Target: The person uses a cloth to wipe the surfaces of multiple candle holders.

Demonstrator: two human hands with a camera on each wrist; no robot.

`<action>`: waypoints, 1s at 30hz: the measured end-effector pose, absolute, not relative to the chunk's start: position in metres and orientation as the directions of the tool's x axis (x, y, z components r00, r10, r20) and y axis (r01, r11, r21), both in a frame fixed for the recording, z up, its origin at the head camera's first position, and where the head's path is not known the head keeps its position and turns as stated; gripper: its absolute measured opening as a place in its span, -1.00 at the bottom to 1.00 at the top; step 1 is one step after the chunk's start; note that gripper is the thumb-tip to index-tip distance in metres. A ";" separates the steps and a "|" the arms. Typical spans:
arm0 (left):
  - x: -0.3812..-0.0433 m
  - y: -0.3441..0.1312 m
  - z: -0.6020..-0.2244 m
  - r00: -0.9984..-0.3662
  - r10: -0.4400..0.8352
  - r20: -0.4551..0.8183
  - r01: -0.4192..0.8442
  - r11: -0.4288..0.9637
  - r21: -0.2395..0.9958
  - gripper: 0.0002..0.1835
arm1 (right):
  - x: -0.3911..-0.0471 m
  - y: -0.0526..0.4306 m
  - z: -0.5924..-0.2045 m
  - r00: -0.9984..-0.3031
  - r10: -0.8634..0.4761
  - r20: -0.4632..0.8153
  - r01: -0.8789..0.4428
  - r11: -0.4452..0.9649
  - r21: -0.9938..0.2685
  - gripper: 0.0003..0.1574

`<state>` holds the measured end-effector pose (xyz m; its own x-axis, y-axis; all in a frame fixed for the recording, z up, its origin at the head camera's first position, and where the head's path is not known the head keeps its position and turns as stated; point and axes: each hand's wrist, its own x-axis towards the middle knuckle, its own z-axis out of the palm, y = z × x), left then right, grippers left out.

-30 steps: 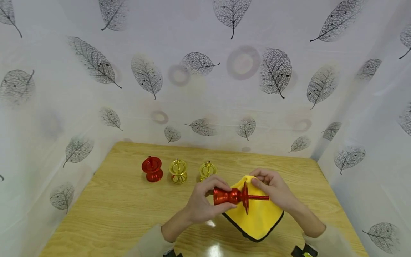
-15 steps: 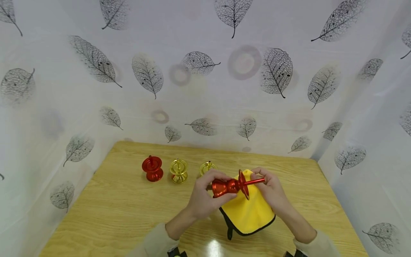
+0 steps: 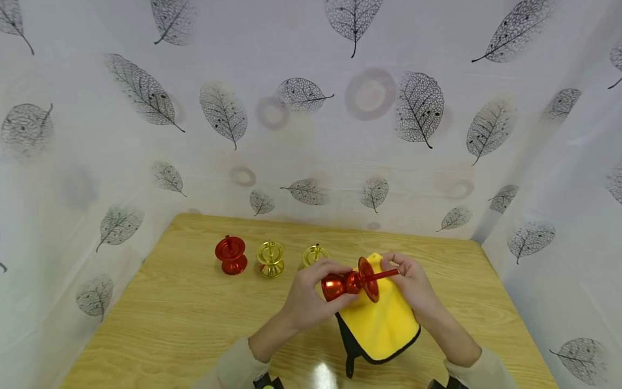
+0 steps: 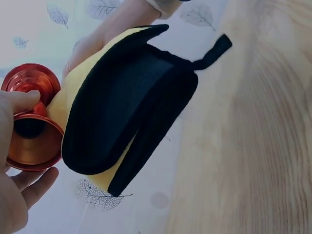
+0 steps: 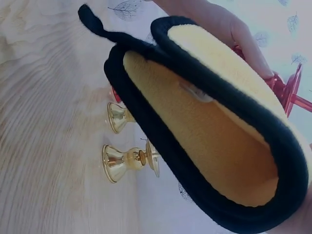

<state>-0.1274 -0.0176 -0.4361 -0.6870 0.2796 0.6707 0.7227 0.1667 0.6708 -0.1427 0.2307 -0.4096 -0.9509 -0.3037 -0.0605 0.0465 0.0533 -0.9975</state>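
My left hand (image 3: 311,302) grips a shiny red metal candle holder (image 3: 335,286) by its flared base, fingers above and thumb below. The holder lies on its side above the table, its dish and long spike toward the right. In the left wrist view, the hollow base (image 4: 36,151) faces the camera. My right hand (image 3: 413,286) pinches the top corner of a yellow cloth (image 3: 384,329) with black edging, close to the spike's tip. The cloth hangs down behind the holder. In the right wrist view, the folded cloth (image 5: 214,141) covers much of the scene.
On the wooden table (image 3: 194,324), another red candle holder (image 3: 234,263) stands upright at the back left. Beside it are a gold candle holder (image 3: 271,268) and a second gold one (image 3: 311,255), partly behind my left hand. A leaf-patterned curtain (image 3: 311,156) surrounds the table.
The candle holder has tilted so its spike slants up to the right. My right hand has shifted slightly left and up with the cloth, whose black loop now hangs in view.
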 end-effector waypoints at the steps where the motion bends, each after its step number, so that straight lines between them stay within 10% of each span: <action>1: -0.128 -0.018 -0.435 -0.697 0.275 0.662 0.713 0.168 0.681 -0.55 | -0.142 0.231 -0.410 -0.949 -0.306 -0.071 0.058 0.051 -0.997 -0.79; 12: -0.130 -0.012 -0.427 -0.789 0.182 0.586 0.611 0.147 0.777 -0.57 | -0.135 0.244 -0.415 -0.932 -0.355 -0.075 0.072 0.023 -0.997 -0.73; 19: -0.126 -0.007 -0.422 -0.929 0.092 0.359 0.366 0.082 0.927 -0.60 | -0.125 0.236 -0.412 -0.995 -0.092 -0.042 0.033 0.102 -0.994 -0.69; 30: -0.119 0.007 -0.421 -0.984 0.047 0.170 0.162 -0.137 0.977 -0.70 | -0.119 0.214 -0.416 -0.950 0.289 0.120 -0.101 0.081 -0.992 -0.85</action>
<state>-0.1188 0.0073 -0.4207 -0.9843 0.0467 0.1700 0.1623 -0.1374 0.9771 -0.1192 0.2136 -0.4155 -0.9498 0.2888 0.1203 -0.1010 0.0808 -0.9916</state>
